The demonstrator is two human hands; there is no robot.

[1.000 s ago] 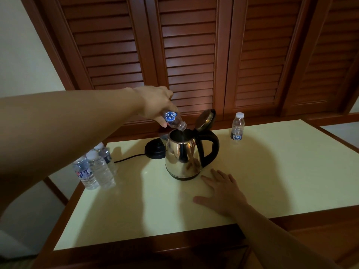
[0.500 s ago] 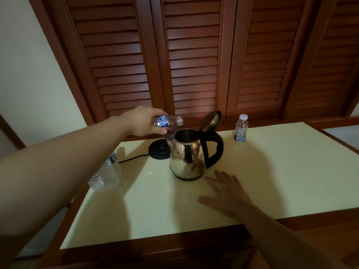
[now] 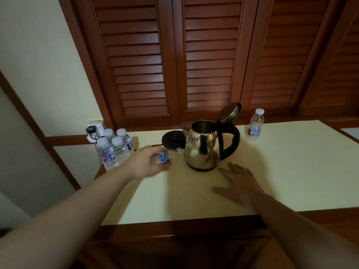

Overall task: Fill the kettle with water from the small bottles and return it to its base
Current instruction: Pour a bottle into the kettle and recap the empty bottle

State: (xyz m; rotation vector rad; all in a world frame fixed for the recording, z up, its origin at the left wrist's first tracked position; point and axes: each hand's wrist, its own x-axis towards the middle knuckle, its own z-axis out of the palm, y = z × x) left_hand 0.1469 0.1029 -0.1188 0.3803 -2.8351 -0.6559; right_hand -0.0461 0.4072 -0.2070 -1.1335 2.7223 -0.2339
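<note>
Hidden parts: the small bottle (image 3: pixel 162 158) in the left hand (image 3: pixel 146 165) was mostly covered by fingers — only its blue label and a blurred neck showed; whether it was capped could not be told.
Cut off: both forearms ran out of the near edge of view.
Left hand: clamped around the small bottle, low over the table (image 3: pixel 194 200), left of the kettle (image 3: pixel 204 150).
Right hand (image 3: pixel 240 184): flat on the table, fingers spread, holding nothing, just near of the kettle.
Kettle: upright on the table, lid (image 3: pixel 229 113) tipped open, off its base (image 3: pixel 172 139), which sat just behind and to its left.
Spare bottles: a cluster of four (image 3: pixel 114 147) at the far left edge; a lone capped bottle (image 3: pixel 256 125) far right.
Change: half a second earlier the left hand held the bottle tilted at the kettle's mouth — it had since dropped to table height, further left.
</note>
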